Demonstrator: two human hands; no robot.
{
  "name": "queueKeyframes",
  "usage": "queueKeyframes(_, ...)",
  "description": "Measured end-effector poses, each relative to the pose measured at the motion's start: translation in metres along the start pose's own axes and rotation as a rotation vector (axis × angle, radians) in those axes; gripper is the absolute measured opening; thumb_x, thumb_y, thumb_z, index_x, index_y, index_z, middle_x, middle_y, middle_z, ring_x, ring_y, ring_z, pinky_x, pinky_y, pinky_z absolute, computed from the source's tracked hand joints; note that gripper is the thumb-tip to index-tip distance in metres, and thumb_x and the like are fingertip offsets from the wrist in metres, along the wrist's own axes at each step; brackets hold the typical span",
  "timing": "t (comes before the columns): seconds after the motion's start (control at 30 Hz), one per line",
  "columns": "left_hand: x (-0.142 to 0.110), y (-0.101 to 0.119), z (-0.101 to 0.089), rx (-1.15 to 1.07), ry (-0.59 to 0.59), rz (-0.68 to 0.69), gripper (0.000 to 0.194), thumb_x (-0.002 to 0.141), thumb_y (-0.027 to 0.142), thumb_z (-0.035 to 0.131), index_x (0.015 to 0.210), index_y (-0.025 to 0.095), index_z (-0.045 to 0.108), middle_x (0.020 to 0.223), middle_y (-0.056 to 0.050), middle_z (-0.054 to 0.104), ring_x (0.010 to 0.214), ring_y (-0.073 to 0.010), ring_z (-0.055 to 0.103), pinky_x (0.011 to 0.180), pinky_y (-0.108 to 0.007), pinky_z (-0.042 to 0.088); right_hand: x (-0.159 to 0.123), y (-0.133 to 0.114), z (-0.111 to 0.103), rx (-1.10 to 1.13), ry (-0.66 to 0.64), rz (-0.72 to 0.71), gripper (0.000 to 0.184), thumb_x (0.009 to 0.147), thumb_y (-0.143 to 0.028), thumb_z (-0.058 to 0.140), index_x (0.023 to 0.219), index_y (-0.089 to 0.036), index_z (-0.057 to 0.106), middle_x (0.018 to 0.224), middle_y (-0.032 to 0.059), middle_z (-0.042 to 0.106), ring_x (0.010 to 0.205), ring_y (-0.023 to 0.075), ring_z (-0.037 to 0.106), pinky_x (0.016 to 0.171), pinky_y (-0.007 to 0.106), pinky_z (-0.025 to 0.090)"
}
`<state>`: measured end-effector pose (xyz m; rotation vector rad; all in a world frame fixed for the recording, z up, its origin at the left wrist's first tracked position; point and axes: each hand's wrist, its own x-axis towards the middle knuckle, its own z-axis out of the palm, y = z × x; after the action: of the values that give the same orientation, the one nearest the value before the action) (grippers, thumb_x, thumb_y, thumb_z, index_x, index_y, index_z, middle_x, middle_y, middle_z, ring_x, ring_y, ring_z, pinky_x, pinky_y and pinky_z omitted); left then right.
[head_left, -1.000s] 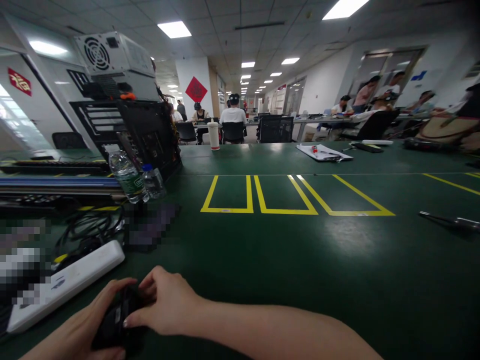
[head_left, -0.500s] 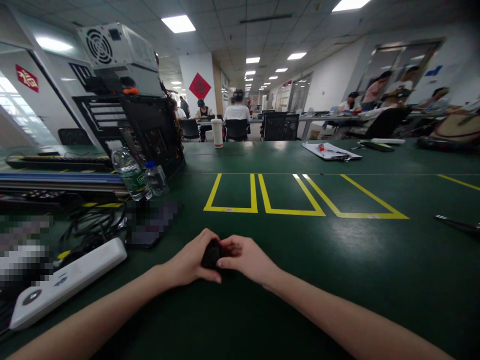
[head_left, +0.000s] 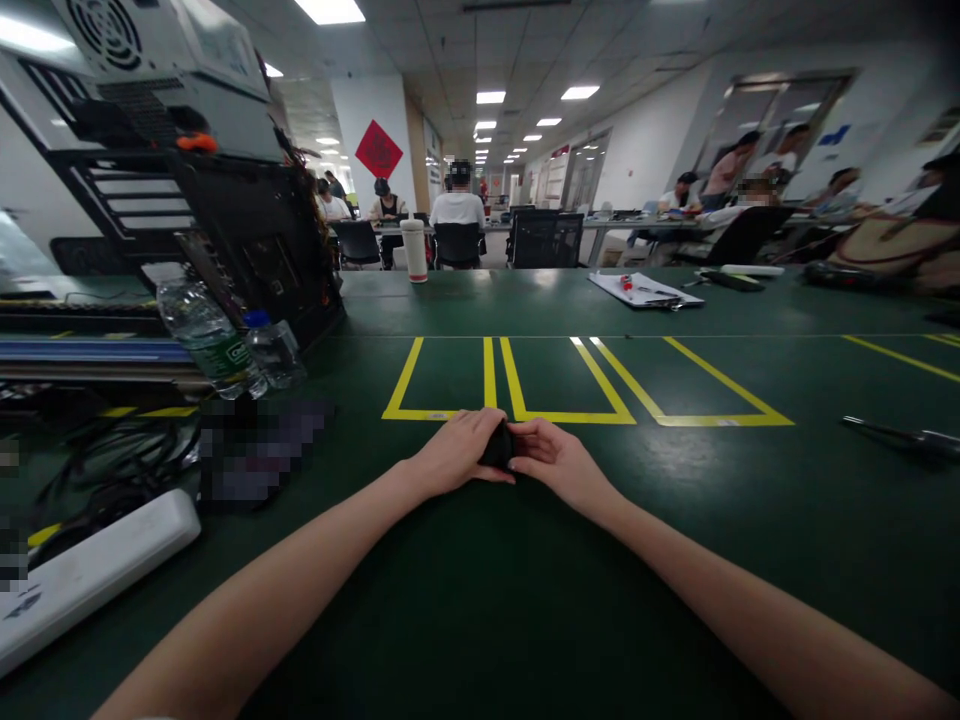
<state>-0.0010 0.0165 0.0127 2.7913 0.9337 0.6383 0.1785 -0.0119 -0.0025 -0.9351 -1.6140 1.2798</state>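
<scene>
A small dark black object with a rounded outline is held between my two hands, low over the green table. My left hand wraps round its left and upper side, thumb beneath it. From the right, the fingertips and thumb of my right hand close on its right side. Fingers cover much of the object, so its exact kind does not show. Both hands are just in front of the yellow tape outlines on the table.
On the left are a white power strip, black cables, a large clear bottle, a smaller blue-capped bottle and a computer case. A white cup, a clipboard and a dark tool lie farther off. People sit beyond.
Both hands have moved forward and to the right with the black object, closer to the yellow tape. The camera view has turned slightly right.
</scene>
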Motion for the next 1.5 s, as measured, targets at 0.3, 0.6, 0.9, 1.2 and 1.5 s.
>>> queueKeyframes(0.3, -0.010, 0.014, -0.011, 0.004, -0.019, 0.024, 0.059, 0.069, 0.048, 0.057, 0.114, 0.017, 0.034, 0.112, -0.009, 0.047, 0.102, -0.0243, 0.045, 0.092, -0.041, 0.030, -0.006, -0.005, 0.005, -0.051, 0.026, -0.050, 0.021, 0.073, -0.019, 0.058, 0.093, -0.019, 0.052, 0.094, 0.0017, 0.055, 0.090, 0.0143, 0.057, 0.085, 0.033, 0.046)
queueKeyframes(0.6, -0.010, 0.009, -0.008, -0.015, -0.015, 0.015, 0.061, 0.068, 0.042, 0.058, 0.114, 0.013, 0.031, 0.107, -0.010, 0.047, 0.096, -0.0233, 0.046, 0.091, -0.039, 0.031, -0.002, -0.002, -0.002, -0.053, -0.058, 0.076, 0.027, 0.075, -0.022, 0.057, 0.100, -0.019, 0.048, 0.100, 0.0031, 0.054, 0.094, 0.0154, 0.055, 0.087, 0.036, 0.044)
queueKeyframes(0.9, -0.011, 0.008, -0.005, 0.024, -0.024, 0.025, 0.064, 0.065, 0.043, 0.058, 0.114, 0.012, 0.031, 0.106, -0.011, 0.047, 0.095, -0.0250, 0.046, 0.088, -0.040, 0.033, 0.001, -0.004, -0.006, 0.048, -0.156, 0.061, 0.028, 0.070, -0.019, 0.062, 0.092, -0.020, 0.046, 0.096, 0.0009, 0.054, 0.093, 0.0146, 0.055, 0.086, 0.036, 0.044)
queueKeyframes(1.2, -0.011, 0.010, -0.007, 0.028, -0.032, 0.017, 0.063, 0.065, 0.044, 0.058, 0.114, 0.012, 0.032, 0.106, -0.011, 0.047, 0.095, -0.0245, 0.046, 0.089, -0.040, 0.033, -0.002, -0.008, -0.003, -0.032, -0.131, 0.044, 0.019, 0.076, -0.026, 0.055, 0.092, -0.021, 0.047, 0.094, 0.0007, 0.053, 0.089, 0.0141, 0.055, 0.081, 0.033, 0.045)
queueKeyframes(1.5, -0.009, 0.008, -0.004, 0.025, -0.023, 0.013, 0.062, 0.064, 0.043, 0.058, 0.112, 0.014, 0.033, 0.106, -0.011, 0.048, 0.097, -0.0262, 0.046, 0.088, -0.042, 0.033, 0.001, -0.003, -0.002, -0.046, -0.121, 0.088, 0.028, 0.074, -0.026, 0.058, 0.099, -0.020, 0.045, 0.098, 0.0027, 0.053, 0.093, 0.0155, 0.054, 0.086, 0.036, 0.044)
